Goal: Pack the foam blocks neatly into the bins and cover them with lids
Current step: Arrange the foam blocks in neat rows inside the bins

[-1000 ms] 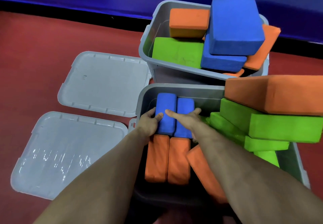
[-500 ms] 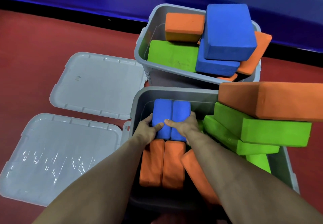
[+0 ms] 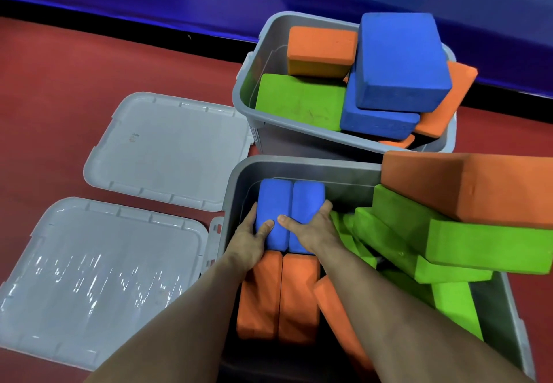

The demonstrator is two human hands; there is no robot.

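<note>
Over the last second the left hand [image 3: 250,237] and right hand [image 3: 311,230] have clamped the two blue blocks [image 3: 290,203] together, seated upright at the near bin's [image 3: 299,164] far-left corner, frame centre; lids remain off.

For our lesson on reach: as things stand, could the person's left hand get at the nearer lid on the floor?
Probably yes. The nearer lid lies bare on the floor just left of the near bin, nothing on it. But the left hand now grips the blue blocks and must let go first.

The near bin [image 3: 239,191] runs off the bottom edge.
</note>
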